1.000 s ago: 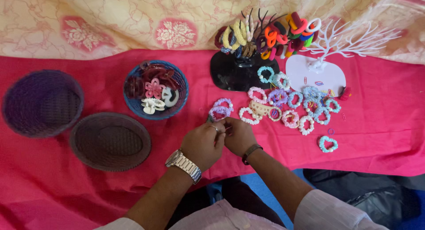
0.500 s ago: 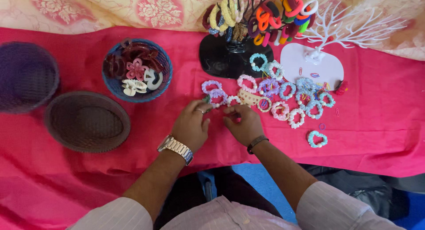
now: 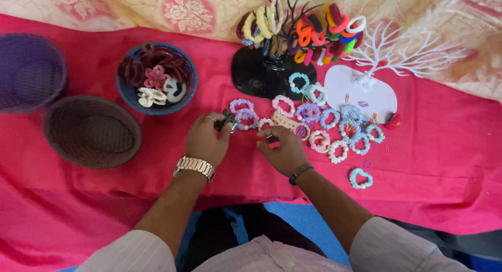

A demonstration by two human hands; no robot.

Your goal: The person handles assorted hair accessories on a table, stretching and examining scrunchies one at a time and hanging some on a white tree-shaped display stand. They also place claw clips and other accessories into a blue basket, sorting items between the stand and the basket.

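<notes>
Pink cloth (image 3: 449,162) covers the whole table, w/ a cream floral fabric (image 3: 120,10) along the far edge. Far left sits a purple woven basket (image 3: 29,70), a brown woven basket (image 3: 91,131) just beside it, then a blue bowl (image 3: 157,78) full of hair clips. Centre-back: black branch stand (image 3: 272,73) loaded w/ coloured hair ties, white branch stand (image 3: 366,89) next to it. Pastel scrunchie bands (image 3: 319,120) lie scattered in front of both stands. Your left hand (image 3: 205,141) is curled narrow, pinching a small dark green clip (image 3: 226,120) at the left end of the scatter. Your right hand (image 3: 282,149) is half-closed, fingertips touching a white bead band (image 3: 264,124); can't tell if it's gripped.
</notes>
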